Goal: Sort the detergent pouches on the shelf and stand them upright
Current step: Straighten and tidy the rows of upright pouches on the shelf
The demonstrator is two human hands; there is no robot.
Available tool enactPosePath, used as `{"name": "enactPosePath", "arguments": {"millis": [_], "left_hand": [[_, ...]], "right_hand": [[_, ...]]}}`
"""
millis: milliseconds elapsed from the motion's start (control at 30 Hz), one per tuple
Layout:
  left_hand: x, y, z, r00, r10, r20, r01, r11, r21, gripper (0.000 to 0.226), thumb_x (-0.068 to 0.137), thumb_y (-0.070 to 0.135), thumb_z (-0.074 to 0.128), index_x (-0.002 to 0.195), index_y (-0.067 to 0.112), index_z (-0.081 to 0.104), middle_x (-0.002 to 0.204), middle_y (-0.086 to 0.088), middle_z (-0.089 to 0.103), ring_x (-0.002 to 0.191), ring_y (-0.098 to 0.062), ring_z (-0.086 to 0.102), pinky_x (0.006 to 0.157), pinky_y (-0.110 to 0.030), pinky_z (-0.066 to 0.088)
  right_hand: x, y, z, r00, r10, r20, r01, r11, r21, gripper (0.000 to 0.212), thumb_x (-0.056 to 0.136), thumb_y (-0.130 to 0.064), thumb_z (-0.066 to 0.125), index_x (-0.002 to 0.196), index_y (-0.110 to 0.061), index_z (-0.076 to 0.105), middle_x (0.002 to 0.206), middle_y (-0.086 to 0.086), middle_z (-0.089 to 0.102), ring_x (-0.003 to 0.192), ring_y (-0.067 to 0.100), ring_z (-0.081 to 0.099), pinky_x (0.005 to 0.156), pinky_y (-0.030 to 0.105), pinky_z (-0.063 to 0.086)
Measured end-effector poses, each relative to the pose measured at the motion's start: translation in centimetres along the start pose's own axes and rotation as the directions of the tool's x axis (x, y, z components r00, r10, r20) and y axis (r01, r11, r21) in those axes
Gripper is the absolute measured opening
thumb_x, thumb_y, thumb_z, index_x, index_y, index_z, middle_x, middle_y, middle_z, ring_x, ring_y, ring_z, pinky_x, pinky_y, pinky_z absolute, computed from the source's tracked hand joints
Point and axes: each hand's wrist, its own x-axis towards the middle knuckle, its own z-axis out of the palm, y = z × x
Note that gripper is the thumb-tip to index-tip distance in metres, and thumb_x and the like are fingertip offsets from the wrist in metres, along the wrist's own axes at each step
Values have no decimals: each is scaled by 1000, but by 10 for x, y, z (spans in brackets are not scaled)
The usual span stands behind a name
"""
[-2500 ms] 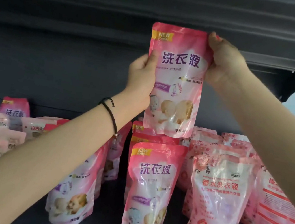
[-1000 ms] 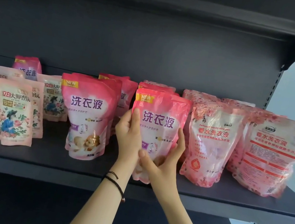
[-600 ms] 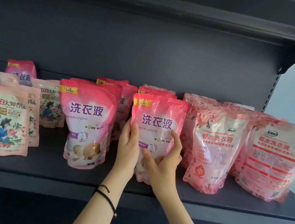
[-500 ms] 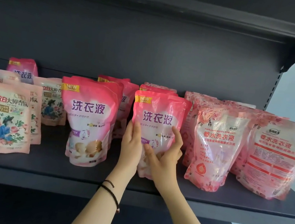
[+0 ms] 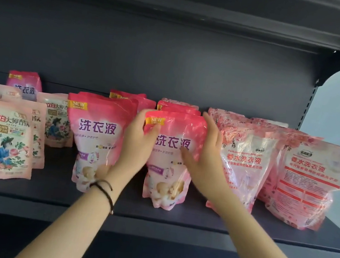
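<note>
The dark shelf point(image 5: 152, 214) holds rows of pink pouches point(image 5: 95, 140), sorted by kind, and those in front stand up. The middle pouch point(image 5: 170, 168) stands at the front of its row, with its bottom on the shelf. The left hand point(image 5: 138, 144) grips its left edge, thumb on the front. The right hand point(image 5: 206, 156) lies flat on its right side, fingers straight (it is a bit blurry). This looks like the step of setting it straight. Next, both hands should let go slowly and see if it stays up.
</note>
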Motion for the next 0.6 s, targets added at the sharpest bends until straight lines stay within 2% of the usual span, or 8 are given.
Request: {"name": "enactPosePath", "arguments": {"millis": [67, 100, 200, 300, 400, 500, 533, 600], "left_hand": [[22, 16, -7, 995, 58, 82, -72, 980, 187, 32, 87, 4, 62, 115, 19, 61, 114, 12, 61, 85, 14, 56, 72, 2, 39], [31, 22, -10, 989, 48, 141, -84, 962, 261, 33, 86, 2, 62, 114, 19, 63, 113, 11, 61, 87, 10, 55, 70, 2, 37], [52, 38, -22, 948, 10, 318, -167, 865, 473, 27, 84, 7, 66, 108, 18, 69, 104, 7, 65, 94, -8, 58, 76, -17, 39], [73, 58, -32, 852, -76, 518, -307, 730, 611, 25, 80, 13, 73, 104, 17, 71, 95, 3, 68, 91, -13, 62, 78, -25, 45], [98, 79, -33, 730, -178, 660, -418, 647, 637, 14, 81, 24, 74, 94, 23, 73, 83, 11, 70, 77, -8, 64, 68, -20, 47], [127, 87, -29, 678, -173, 715, -481, 631, 609, 13, 88, 34, 64, 84, 25, 73, 74, 16, 69, 59, 4, 60, 53, -10, 41], [136, 87, -27, 671, -172, 722, -492, 625, 606, 17, 90, 36, 61, 85, 25, 72, 73, 14, 70, 55, 5, 60, 52, -11, 42], [154, 81, -21, 650, -163, 742, -554, 567, 609, 20, 92, 39, 57, 90, 26, 71, 75, 14, 69, 64, -1, 63, 60, -21, 45]], "right_hand": [[27, -8, -15, 1000, -15, 9, 16, 989, -150, 66, 87, 5, 51, 146, -12, 28, 142, 13, 38, 126, 21, 40, 94, 5, 26], [40, -11, -22, 999, -25, 28, 31, 967, -252, 57, 88, 6, 47, 142, -8, 37, 137, 16, 47, 121, 25, 47, 91, 10, 33], [69, -14, -38, 983, -83, 164, 154, 855, -495, 20, 91, 0, 50, 100, 1, 68, 94, 19, 69, 79, 31, 61, 70, 32, 47], [89, -24, -50, 932, -45, 359, 267, 755, -598, 16, 88, -5, 56, 77, 0, 66, 76, 17, 66, 69, 36, 58, 64, 33, 49], [107, -40, -60, 855, 9, 519, 351, 726, -591, 13, 84, -12, 61, 85, -10, 74, 85, 7, 72, 80, 28, 66, 74, 31, 53], [130, -46, -69, 761, 136, 635, 296, 798, -525, 12, 84, -20, 67, 94, -21, 75, 88, -4, 74, 75, 11, 70, 67, 21, 56], [138, -45, -70, 728, 168, 665, 274, 817, -507, 11, 84, -24, 68, 93, -23, 74, 87, -5, 74, 68, 6, 69, 65, 20, 57], [156, -39, -70, 687, 197, 700, 266, 827, -495, 11, 83, -34, 69, 90, -26, 73, 84, -6, 74, 60, 0, 67, 63, 21, 56]]}}
